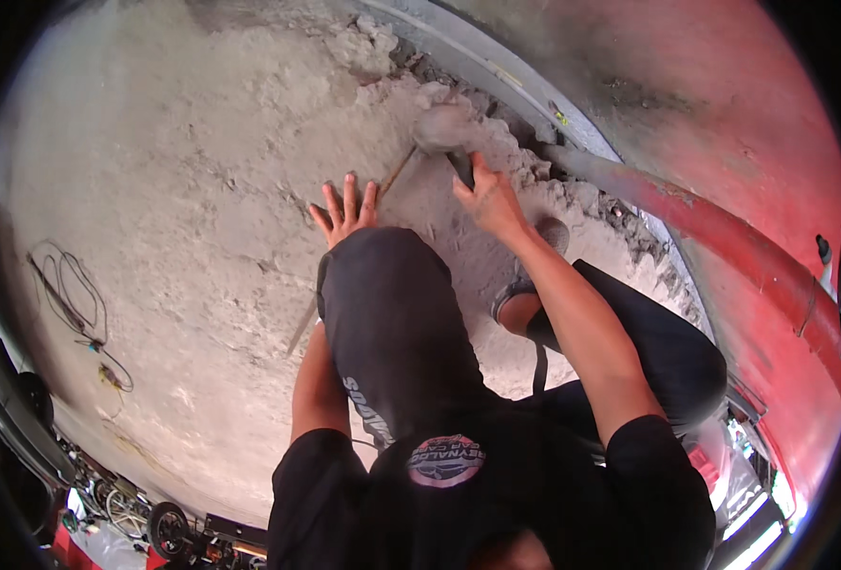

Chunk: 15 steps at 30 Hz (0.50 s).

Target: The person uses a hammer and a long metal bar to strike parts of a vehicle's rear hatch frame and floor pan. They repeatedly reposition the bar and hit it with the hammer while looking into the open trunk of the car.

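My right hand [494,201] grips the dark handle of a dusty grey tool with a rounded head [442,129]. The head is smeared by motion, so its exact kind does not show. It is over the dusty floor beside broken rubble. My left hand [346,214] lies palm down with its fingers spread on the rough floor, its wrist hidden behind my black-clad left knee. A thin brownish rod [399,171] slants from near the tool head toward my left hand. A similar thin length [301,329] shows below the knee; whether they are one piece is hidden.
A jagged broken edge [535,171] of the floor runs along a red wall [744,123]. A red pipe [715,223] juts along that wall. A loose dark cable [74,304] lies at left. Wheels [169,530] and assorted gear stand at the lower left.
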Tool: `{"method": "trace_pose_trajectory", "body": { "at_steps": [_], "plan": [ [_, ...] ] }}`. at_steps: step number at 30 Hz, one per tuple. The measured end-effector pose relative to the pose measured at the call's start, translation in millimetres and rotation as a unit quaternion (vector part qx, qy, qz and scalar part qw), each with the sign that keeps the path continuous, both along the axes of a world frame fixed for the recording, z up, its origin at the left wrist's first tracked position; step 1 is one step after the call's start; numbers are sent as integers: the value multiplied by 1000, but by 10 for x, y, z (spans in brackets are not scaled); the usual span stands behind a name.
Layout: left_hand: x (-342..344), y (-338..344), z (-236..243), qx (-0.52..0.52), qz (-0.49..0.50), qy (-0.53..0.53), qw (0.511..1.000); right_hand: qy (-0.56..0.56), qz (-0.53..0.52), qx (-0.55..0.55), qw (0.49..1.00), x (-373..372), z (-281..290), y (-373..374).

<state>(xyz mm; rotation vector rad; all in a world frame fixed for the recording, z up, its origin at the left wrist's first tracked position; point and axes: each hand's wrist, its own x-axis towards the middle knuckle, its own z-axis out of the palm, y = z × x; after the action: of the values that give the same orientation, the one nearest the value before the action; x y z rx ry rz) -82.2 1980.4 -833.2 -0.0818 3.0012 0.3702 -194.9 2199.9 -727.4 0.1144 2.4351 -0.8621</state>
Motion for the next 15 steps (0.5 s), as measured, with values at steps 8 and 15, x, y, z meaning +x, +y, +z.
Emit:
{"method": "trace_pose_trajectory", "body": {
  "at_steps": [8,15],
  "plan": [
    [45,-96,16,15,17,15,1000,147,-47,-119,981,34,828,-219],
    [16,-28,9,8,10,16,1000,76,14,10,997,265,-119,-174]
  ]
}}
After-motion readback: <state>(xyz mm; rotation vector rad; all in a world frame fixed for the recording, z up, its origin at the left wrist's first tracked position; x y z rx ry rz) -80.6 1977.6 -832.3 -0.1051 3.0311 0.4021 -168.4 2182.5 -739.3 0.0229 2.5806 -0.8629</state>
